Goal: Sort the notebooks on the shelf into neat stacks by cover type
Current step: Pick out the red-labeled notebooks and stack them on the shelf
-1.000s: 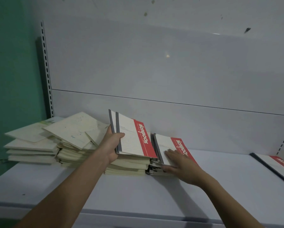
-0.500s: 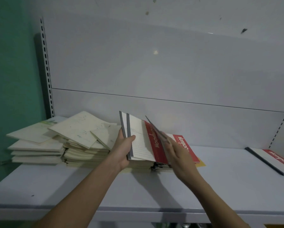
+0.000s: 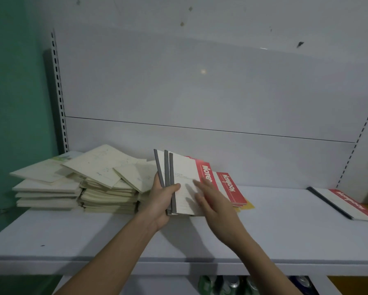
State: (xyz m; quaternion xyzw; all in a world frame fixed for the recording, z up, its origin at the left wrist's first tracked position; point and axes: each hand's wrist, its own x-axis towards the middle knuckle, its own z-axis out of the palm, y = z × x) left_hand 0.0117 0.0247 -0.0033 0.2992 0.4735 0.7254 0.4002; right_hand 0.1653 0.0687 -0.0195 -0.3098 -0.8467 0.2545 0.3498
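The left hand [image 3: 160, 204] has its grip closed round three thin red-and-white notebooks with grey spines [image 3: 184, 184], thumb curled over the front cover and fingers behind, so that the bundle stands tilted up off the white shelf [image 3: 285, 226], spines fanned slightly to the left. The right hand [image 3: 214, 206] lies with its fingers [image 3: 200, 186] straight and spread against the front cover of that bundle; its grip is wide open and holds nothing, and it is blurred.

Just behind and to the right of the held bundle, a short stack of red-and-white notebooks [image 3: 230, 189] lies flat on the shelf, the top cover showing white lettering on its red band. A yellow sheet or cover [image 3: 248, 206] peeks from beneath that stack at its right edge.

To the left of the left hand, touching or nearly touching it, sit untidy piles of cream-covered notebooks [image 3: 106, 188], several deep, with loose ones lying askew on top. Farther left is a tidier cream stack [image 3: 44, 194] topped by a pale cover with a green tint at its corner.

Well apart at the far right of the shelf lies a single red-and-white notebook with a dark spine [image 3: 347, 204], flat and angled.

Behind stands the white back panel [image 3: 200, 92] with slotted uprights [image 3: 59, 99] at each side, and a green wall [image 3: 14, 92] to the left. Below the shelf's front edge, green and silvery can tops [image 3: 227, 284] show dimly.
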